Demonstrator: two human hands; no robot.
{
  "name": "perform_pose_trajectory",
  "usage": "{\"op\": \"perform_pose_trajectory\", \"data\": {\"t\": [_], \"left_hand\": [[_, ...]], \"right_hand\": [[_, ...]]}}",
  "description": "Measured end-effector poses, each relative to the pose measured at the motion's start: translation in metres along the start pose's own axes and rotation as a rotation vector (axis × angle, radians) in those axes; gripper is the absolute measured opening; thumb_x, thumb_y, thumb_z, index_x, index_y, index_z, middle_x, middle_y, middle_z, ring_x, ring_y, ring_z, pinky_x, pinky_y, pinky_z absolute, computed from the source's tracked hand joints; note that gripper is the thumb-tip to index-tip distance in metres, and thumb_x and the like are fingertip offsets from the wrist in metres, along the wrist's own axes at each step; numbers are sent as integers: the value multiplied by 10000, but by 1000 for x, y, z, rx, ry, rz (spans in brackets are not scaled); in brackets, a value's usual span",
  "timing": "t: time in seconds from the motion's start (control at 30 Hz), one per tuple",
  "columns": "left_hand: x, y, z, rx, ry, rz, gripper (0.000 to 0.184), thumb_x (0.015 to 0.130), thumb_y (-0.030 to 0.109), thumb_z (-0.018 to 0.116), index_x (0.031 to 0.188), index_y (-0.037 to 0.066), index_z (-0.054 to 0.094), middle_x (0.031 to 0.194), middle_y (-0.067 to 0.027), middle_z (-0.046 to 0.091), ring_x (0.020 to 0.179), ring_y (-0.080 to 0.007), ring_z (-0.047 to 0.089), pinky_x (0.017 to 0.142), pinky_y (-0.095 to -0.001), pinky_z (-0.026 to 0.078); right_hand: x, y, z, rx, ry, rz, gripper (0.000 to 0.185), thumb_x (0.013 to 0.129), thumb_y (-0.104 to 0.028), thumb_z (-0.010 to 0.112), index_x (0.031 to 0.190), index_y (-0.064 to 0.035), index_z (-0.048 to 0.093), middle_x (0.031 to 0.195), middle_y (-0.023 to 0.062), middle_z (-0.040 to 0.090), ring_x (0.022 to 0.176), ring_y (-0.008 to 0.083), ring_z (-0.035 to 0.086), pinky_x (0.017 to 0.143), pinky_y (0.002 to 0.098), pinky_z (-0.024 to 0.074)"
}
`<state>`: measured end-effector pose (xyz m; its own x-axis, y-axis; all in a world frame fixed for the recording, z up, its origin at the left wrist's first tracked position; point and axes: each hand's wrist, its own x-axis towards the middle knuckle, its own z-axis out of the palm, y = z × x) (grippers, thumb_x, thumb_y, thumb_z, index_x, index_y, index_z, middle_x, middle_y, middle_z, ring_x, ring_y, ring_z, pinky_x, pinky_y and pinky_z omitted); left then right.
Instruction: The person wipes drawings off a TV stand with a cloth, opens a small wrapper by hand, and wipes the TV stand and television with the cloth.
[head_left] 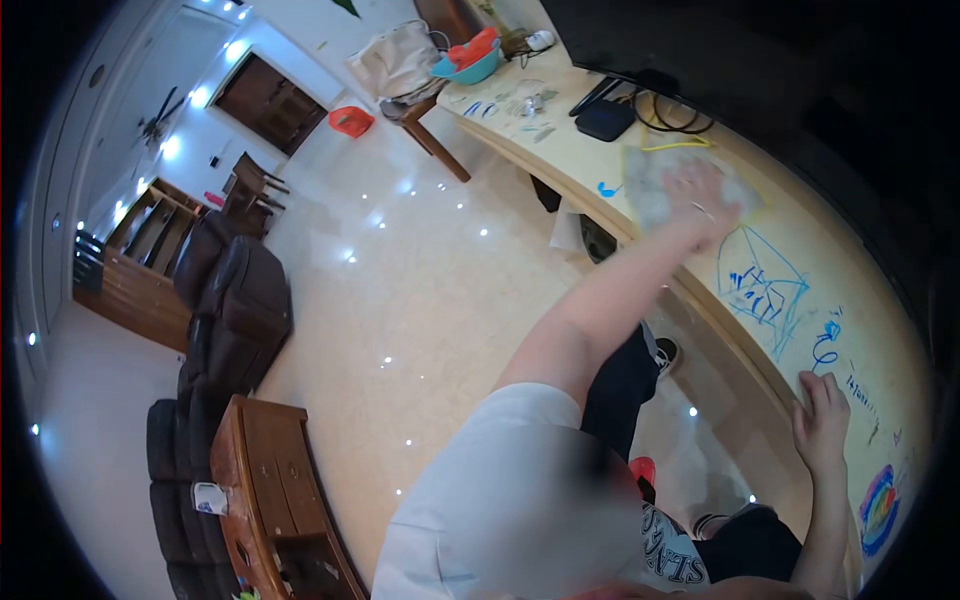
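Observation:
My left hand (pixel 703 205) lies flat on a greyish-white cloth (pixel 650 190) with yellowish edges, pressing it against the pale tabletop (pixel 690 255). Its fingers look stretched out, though motion blurs them slightly. Near the front edge of the same surface rests my right hand (pixel 823 420), fingers loosely bent and apart, with nothing visible in it. Between the two hands are blue scribbles (pixel 760 290) on the tabletop. A small blue looped drawing (pixel 826 345) sits just beyond my right fingertips. Farther down is a colourful rainbow-like drawing (pixel 880 510).
Behind the cloth stand a black box (pixel 605 118), coiled dark cables (pixel 675 112) and a large dark screen (pixel 700 50). A teal basin (pixel 468 65) with red material sits at the far end, beside a chair (pixel 425 125) holding a pale bag (pixel 395 62). A wooden cabinet (pixel 270 470) stands behind.

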<state>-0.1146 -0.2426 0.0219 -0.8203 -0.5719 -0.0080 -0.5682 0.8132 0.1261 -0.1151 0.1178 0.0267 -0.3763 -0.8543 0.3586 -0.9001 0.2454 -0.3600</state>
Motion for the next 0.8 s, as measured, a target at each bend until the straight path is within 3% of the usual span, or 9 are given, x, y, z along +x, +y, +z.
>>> {"op": "perform_pose_trajectory", "data": {"t": [0.13,0.2,0.3,0.4,0.53,0.67,0.8], "left_hand": [[-68,91,-6,-66,-138,386,775,901,546,405,1509,110,201,1580,-132,127,1455,-368,66,1113,-638,34],[-97,116,14,-68,-197,741,751,891,562,412,1502,159,243,1579,-108,152,1456,-356,70,1121,-628,20],[-115,121,46,-191,-127,985,734,882,586,418,1488,193,289,1574,-101,173,1456,-360,68,1130,-612,9],[-86,98,53,-222,-73,963,741,868,611,427,1477,203,316,1568,-93,200,1451,-367,86,1139,-590,8],[-39,37,7,-69,-43,591,762,876,628,395,1480,173,305,1562,-97,215,1442,-368,121,1141,-566,42],[20,-42,7,-125,55,144,754,903,602,366,1503,163,243,1571,-105,182,1447,-351,119,1139,-566,48],[23,-51,-7,-77,17,-52,763,914,580,361,1514,138,196,1581,-124,128,1452,-349,107,1138,-575,49]], "right_hand": [[-3,1,0,-38,-3,-5,336,713,17,619,1038,-32,550,884,153,511,767,356,532,658,433,416],[-5,4,2,-28,16,-32,273,743,-1,617,1006,-30,548,858,152,510,754,354,527,652,430,411],[-9,9,2,9,58,-65,167,789,-34,611,939,-26,540,798,147,502,718,347,515,631,424,396],[-15,9,2,-11,77,-60,108,813,-67,614,866,-30,527,735,137,489,664,335,496,597,417,370],[-23,14,4,-89,34,-102,126,819,-95,626,778,-48,517,681,121,480,604,323,470,565,410,345],[-23,14,4,-89,31,-131,156,823,-98,628,725,-60,513,655,114,480,588,319,468,558,407,348],[-19,11,5,-79,36,-136,164,821,-104,635,721,-61,513,648,114,476,580,316,467,551,408,347]]}}
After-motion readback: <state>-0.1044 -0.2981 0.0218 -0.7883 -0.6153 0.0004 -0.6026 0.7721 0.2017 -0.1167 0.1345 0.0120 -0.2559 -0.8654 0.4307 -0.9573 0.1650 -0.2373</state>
